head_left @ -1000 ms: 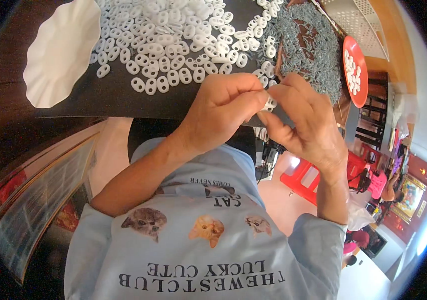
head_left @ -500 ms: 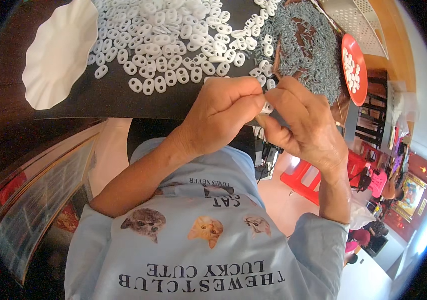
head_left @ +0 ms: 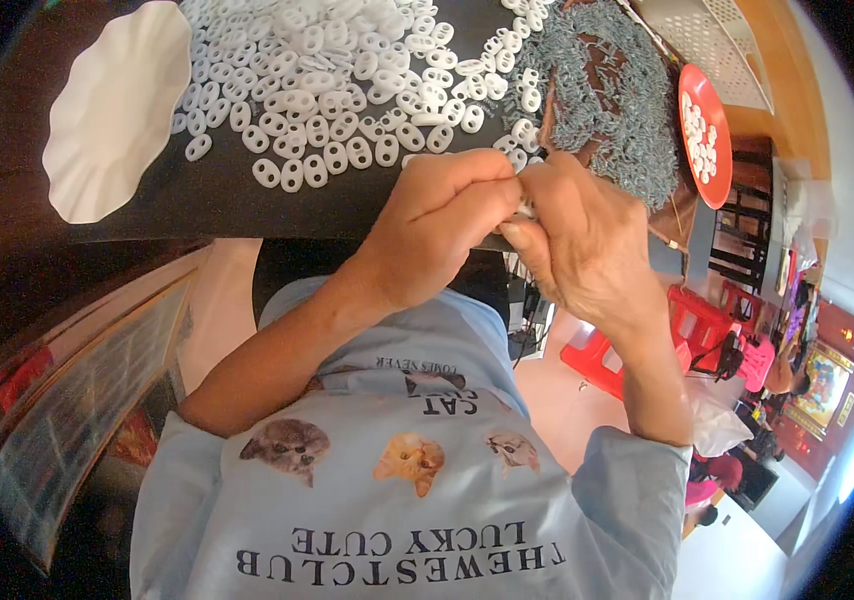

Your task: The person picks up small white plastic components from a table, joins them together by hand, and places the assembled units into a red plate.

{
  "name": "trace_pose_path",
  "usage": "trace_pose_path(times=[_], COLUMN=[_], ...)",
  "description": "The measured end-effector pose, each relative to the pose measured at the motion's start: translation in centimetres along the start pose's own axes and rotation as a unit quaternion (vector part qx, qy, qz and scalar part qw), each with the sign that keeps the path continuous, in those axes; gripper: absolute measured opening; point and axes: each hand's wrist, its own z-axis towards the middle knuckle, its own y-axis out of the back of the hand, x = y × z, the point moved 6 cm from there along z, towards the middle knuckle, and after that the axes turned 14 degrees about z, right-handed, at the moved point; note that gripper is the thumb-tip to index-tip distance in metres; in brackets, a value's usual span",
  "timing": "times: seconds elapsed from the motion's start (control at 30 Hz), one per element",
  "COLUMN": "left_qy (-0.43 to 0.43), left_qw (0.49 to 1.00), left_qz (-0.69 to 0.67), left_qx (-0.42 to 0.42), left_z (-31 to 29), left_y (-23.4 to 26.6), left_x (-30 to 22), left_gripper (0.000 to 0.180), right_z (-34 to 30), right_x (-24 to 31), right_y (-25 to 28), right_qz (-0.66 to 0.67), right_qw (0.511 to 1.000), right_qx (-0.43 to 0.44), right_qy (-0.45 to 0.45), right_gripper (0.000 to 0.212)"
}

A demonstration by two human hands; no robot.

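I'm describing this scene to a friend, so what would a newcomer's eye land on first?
Probably the white two-holed pieces spread at top centre, with grey bits heaped to their right. Next, the left hand and right hand, close together mid-picture with a small white piece between them. The scalloped white dish, upper left, and red plate, upper right, also stand out.

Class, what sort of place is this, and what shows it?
Probably a home or small workshop used for hand assembly, though I cannot tell which: many loose white two-holed pieces lie on a dark tabletop beside a heap of small grey parts, and red stools stand nearby.
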Motion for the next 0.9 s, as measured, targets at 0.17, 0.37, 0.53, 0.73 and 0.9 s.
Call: trace_pose_path(times=[0.17, 0.37, 0.53, 0.73, 0.9], left_qy=[0.025, 0.009, 0.003, -0.031, -0.065], left_qw=[0.998, 0.998, 0.996, 0.999, 0.995], left_qz=[-0.055, -0.057, -0.084, 0.021, 0.077], left_qx=[0.015, 0.010, 0.021, 0.012, 0.022], left_z=[0.0, 0.0, -0.1, -0.5, -0.4], left_y=[-0.2, 0.1, 0.2, 0.0, -0.1], left_x=[0.3, 0.4, 0.4, 0.3, 0.0], left_gripper=[0.026, 0.027, 0.026, 0.024, 0.023], right_z=[-0.2, 0.1, 0.2, -0.7, -1.9], right_x=[-0.5, -1.0, -1.0, -1.4, -2.2], right_y=[-0.6, -1.2, -1.3, -0.5, 0.0], right_qz=[0.023, 0.126, 0.145, 0.228, 0.346], right_qw=[1.000, 0.992, 0.989, 0.972, 0.919], right_qx=[0.009, 0.012, 0.029, 0.038, 0.022], right_qy=[0.004, -0.006, -0.004, -0.048, -0.186], right_gripper=[0.029, 0.025, 0.022, 0.021, 0.028])
